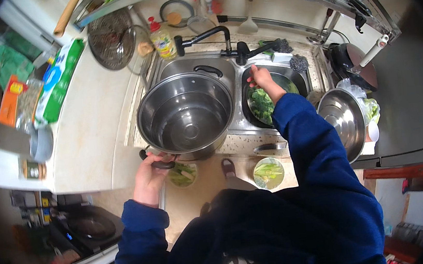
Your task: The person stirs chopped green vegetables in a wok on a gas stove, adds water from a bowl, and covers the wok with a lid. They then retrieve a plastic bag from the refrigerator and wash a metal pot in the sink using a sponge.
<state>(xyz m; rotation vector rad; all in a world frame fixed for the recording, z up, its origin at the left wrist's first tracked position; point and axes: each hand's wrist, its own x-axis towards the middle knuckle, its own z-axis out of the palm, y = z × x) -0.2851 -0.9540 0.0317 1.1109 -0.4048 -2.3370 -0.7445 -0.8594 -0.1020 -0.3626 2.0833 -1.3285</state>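
A large stainless steel pot (186,115) stands tilted towards me over the left sink basin (172,66), with a little clear liquid in its bottom. My left hand (151,174) grips its near black handle (163,165). The far black handle (208,69) is free. Over the right basin (301,78), my right hand (263,78) hovers with fingers loosely bent and apart, and nothing shows in them. Beneath it, broccoli florets (261,104) lie in a metal bowl, partly hidden by my wrist and sleeve. The black faucet (226,38) stands behind both basins, its spout swung left.
A dish soap bottle (162,39) and a glass lid (113,41) stand behind left. An empty steel bowl (343,121) leans at the right edge of the counter. Scouring pads (298,63) lie behind the right basin. Two bins with green scraps (269,173) stand on the floor.
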